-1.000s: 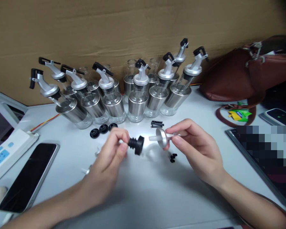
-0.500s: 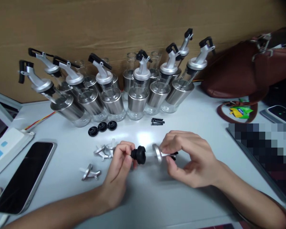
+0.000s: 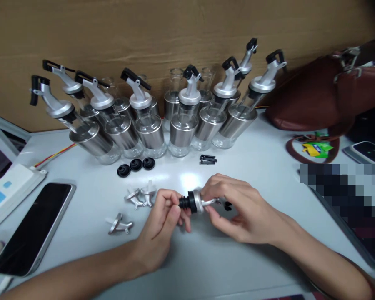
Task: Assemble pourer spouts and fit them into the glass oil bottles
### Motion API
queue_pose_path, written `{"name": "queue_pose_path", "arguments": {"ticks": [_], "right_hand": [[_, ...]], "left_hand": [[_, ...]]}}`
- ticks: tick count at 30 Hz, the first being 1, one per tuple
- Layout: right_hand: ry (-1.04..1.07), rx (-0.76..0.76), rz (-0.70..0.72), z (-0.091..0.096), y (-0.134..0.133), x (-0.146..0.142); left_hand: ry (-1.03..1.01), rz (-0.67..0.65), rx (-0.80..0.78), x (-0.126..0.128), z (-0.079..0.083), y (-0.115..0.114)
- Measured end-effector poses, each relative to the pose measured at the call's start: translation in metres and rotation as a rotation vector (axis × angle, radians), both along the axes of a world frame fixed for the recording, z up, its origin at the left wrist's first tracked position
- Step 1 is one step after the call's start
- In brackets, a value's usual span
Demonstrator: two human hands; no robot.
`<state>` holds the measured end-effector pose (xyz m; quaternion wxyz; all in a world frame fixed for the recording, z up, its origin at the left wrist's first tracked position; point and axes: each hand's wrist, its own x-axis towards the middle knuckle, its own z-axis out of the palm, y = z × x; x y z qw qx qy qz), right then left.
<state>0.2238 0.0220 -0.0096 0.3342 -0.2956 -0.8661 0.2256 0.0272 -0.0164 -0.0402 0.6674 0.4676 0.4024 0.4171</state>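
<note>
My left hand (image 3: 162, 227) pinches a black ribbed rubber stopper (image 3: 186, 202) by its narrow end. My right hand (image 3: 237, 208) grips a silver pour spout cap (image 3: 198, 201) by its spout. The stopper is pushed up against the cap's disc, so the two parts meet between my hands, just above the white table (image 3: 206, 258). Three loose black stoppers (image 3: 136, 165) lie in a row further back. Several loose silver spouts (image 3: 140, 195) lie left of my left hand, and one more spout (image 3: 118, 225) lies nearer me.
Several glass and steel dispenser bottles (image 3: 181, 129) with spouts stand along the cardboard wall. A black lever piece (image 3: 208, 159) lies before them. A phone (image 3: 31, 229) and power strip (image 3: 6, 196) sit at left; a brown bag (image 3: 315, 100) and another phone (image 3: 367, 152) at right.
My hands moved closer together and lower. The gap between stopper and spout cap closed; the stopper now sits against the cap's disc.
</note>
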Motion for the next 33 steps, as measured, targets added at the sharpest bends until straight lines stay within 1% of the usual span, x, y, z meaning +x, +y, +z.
{"name": "queue_pose_path", "arguments": {"ticks": [6,10,18,26,30,33], "right_hand": [[-0.002,-0.016,0.057,0.0,0.001,0.0],[-0.002,-0.026,0.076,-0.002,-0.001,-0.001],[-0.054,-0.069,0.031,-0.004,-0.004,-0.001],[-0.012,-0.079,-0.005,-0.007,-0.009,-0.004],[0.043,-0.127,-0.014,-0.007,-0.012,-0.004],[0.046,-0.176,-0.046,-0.004,-0.012,-0.006]], "left_hand": [[-0.017,0.019,-0.009,0.0,0.0,0.001],[0.018,0.032,-0.021,0.001,0.001,0.004],[0.105,0.045,0.035,0.001,0.002,0.005],[0.06,0.039,0.142,-0.001,-0.002,0.003],[0.045,0.027,0.199,-0.003,-0.004,0.002],[0.031,0.042,0.22,-0.003,-0.004,0.002]]}}
